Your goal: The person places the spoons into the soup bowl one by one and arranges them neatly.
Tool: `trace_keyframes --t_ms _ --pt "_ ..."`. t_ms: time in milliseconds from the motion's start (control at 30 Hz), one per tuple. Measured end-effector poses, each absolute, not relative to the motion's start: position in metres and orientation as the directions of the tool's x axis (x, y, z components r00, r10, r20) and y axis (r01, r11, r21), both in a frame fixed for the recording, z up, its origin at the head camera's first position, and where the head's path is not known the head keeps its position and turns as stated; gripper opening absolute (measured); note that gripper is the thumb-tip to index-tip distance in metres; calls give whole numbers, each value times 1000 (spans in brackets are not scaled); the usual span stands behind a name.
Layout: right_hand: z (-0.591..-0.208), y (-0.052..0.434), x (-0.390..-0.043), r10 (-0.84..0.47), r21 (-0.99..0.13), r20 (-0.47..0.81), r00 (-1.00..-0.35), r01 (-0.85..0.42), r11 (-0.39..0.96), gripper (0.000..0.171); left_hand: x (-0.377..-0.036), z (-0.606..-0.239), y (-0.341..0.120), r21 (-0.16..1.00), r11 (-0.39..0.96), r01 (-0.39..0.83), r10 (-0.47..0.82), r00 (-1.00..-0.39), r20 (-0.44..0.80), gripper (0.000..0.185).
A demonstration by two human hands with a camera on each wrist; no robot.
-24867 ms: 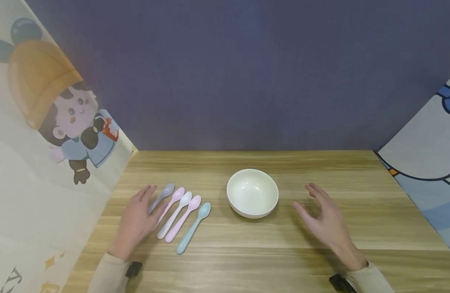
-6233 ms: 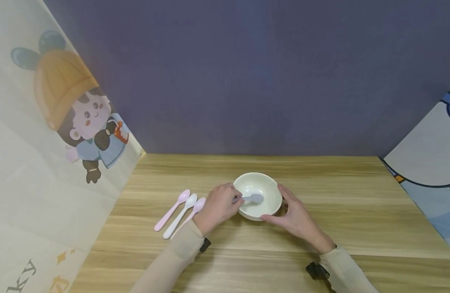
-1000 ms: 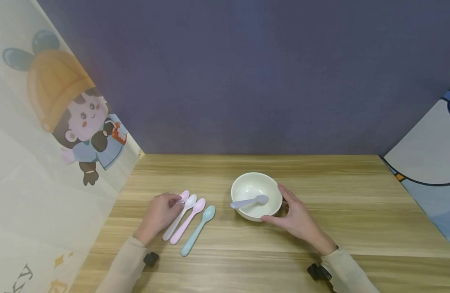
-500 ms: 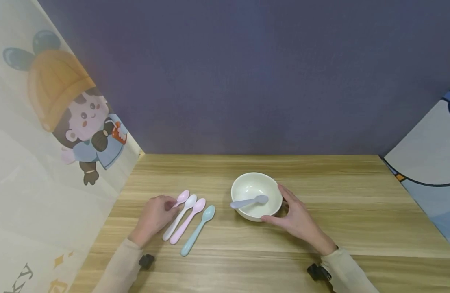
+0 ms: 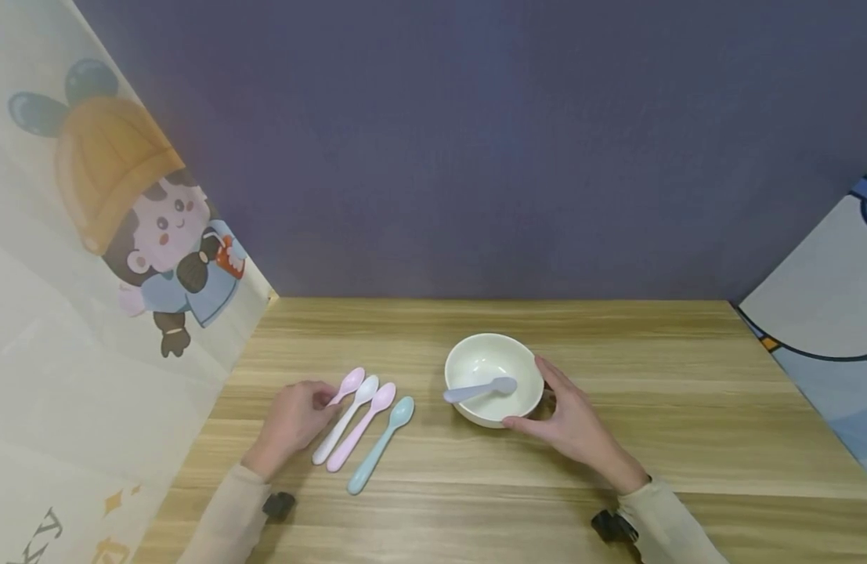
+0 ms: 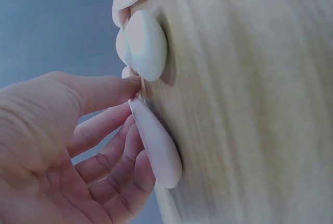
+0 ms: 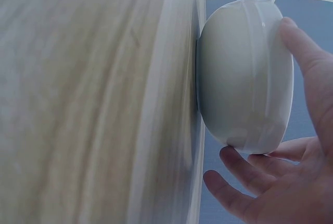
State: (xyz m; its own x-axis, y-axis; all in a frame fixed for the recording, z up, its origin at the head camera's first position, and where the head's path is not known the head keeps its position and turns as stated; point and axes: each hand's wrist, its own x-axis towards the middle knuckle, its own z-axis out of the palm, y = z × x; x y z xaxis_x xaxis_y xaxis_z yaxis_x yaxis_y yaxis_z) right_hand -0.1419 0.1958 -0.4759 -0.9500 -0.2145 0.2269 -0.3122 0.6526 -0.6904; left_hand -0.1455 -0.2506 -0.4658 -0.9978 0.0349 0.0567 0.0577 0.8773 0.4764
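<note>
My left hand (image 5: 295, 419) pinches the leftmost pink spoon (image 5: 352, 380) between thumb and index finger; its lower handle is hidden behind the hand. In the left wrist view, the thumb and index finger meet at the narrow part of this pink spoon (image 6: 158, 148). Beside it lie a white spoon (image 5: 347, 421), a second pink spoon (image 5: 363, 427) and a teal spoon (image 5: 381, 445). My right hand (image 5: 581, 427) holds the cream bowl (image 5: 464, 356) by its right side, thumb near the front. A lavender spoon (image 5: 475, 389) leans in the bowl, handle over the left rim.
The wooden table (image 5: 616, 337) ends at a dark blue panel (image 5: 475, 157) behind. A pale wall with a cartoon child (image 5: 165, 227) borders the left, and another printed panel (image 5: 821, 274) the right.
The lavender spoon has gone from the table into the bowl, set there by the left hand. The right hand has taken hold of the bowl. Lately the left hand slid slightly down the pink spoon.
</note>
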Motion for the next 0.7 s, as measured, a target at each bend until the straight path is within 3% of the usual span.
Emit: trace_keyframes --t_ms 700 --pt "-476 195 -142 -216 -699 223 -950 -311 644 118 -143 -467 -251 527 849 46 31 -999 38 20"
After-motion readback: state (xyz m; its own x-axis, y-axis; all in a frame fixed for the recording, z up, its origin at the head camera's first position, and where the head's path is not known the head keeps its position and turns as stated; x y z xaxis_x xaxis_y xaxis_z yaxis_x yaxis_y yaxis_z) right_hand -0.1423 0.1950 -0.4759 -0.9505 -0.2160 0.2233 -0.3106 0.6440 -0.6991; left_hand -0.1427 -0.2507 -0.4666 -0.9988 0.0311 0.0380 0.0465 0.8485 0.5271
